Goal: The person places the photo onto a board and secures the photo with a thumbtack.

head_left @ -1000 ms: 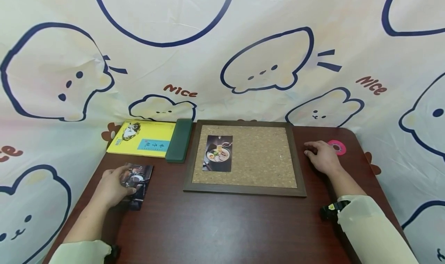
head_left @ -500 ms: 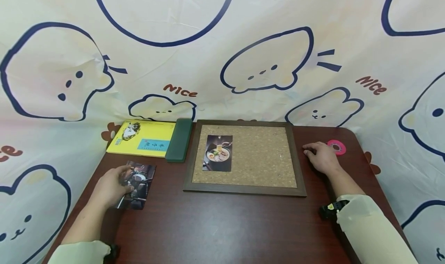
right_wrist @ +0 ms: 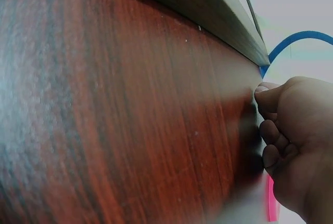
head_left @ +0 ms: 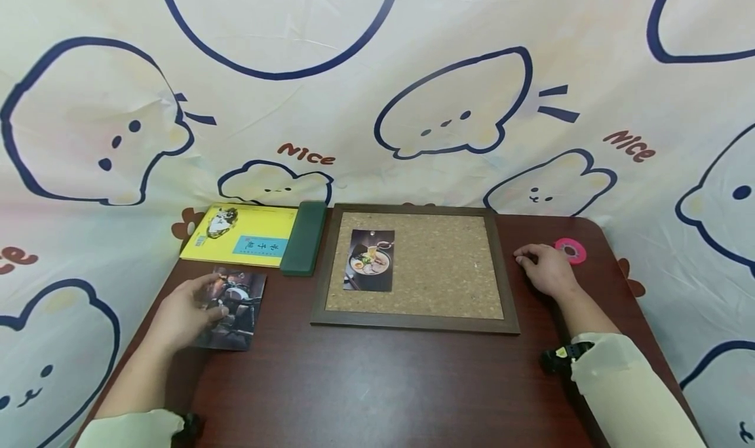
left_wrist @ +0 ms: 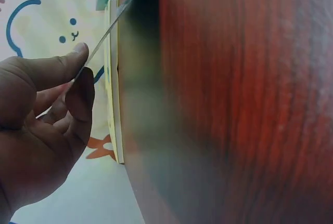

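My left hand (head_left: 197,307) pinches the left edge of a dark photo (head_left: 236,307) and holds it tilted just above the table (head_left: 377,382). In the left wrist view the thumb and fingers of that hand (left_wrist: 82,65) clamp the thin photo (left_wrist: 112,24), seen edge-on. My right hand (head_left: 539,264) rests on the table right of the cork board (head_left: 415,322), its fingers curled and thumb against forefinger. The right wrist view shows this hand (right_wrist: 291,130) with nothing visible in it. A ramen photo (head_left: 369,260) lies on the cork at the left.
A yellow book (head_left: 242,235) and a green case (head_left: 303,237) lie at the back left. A pink ring (head_left: 571,250) sits just beyond my right hand. A printed cloth hangs behind and around the table.
My left hand has raised the dark photo off the table and shifted it slightly right and away. The right hand has barely moved.
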The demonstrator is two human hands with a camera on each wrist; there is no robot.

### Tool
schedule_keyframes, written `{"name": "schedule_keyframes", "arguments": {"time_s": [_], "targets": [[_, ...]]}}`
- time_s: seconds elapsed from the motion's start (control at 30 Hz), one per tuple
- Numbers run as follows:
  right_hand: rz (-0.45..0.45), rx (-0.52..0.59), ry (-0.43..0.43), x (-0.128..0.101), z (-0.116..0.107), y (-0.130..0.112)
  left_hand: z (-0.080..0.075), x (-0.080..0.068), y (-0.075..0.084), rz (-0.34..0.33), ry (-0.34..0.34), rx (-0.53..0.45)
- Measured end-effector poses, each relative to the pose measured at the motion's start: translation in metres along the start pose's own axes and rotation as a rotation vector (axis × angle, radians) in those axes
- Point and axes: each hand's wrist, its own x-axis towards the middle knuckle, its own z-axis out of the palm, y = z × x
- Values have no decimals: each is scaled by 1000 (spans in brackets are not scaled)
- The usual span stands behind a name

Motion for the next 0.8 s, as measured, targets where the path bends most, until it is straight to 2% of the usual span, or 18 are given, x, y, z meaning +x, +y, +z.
{"name": "schedule_keyframes", "arguments": {"time_s": [0.3,0.57,0.8], "targets": [[25,21,1,-3,-1,-2,-4,-2,8,21,5,-82],[17,43,44,-5,1,-4,-7,-3,24,8,-11,-123],[24,59,59,-7,1,-11,-7,-1,35,30,-16,-163]]}}
